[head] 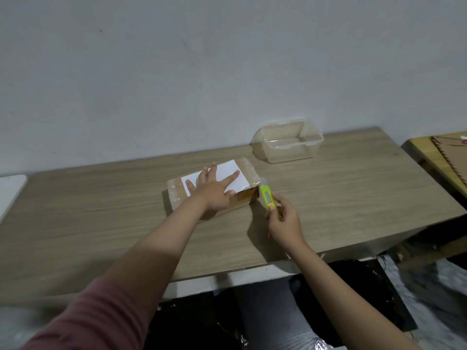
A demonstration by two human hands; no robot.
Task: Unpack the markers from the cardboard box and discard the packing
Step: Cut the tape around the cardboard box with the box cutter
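A taped cardboard box (246, 170) with a white label lies in the middle of the wooden table (353, 198). My left hand (214, 188) presses flat on the label with its fingers spread. My right hand (284, 221) grips a yellow-green utility knife (267, 194) whose tip touches the box's right end, at the taped corner. The box is closed, so the markers are hidden.
A clear plastic container (288, 141) stands open at the back right of the table. A second wooden surface with a cardboard piece (449, 157) sits at the far right. A white object (10, 190) lies at the left edge. A wall stands behind.
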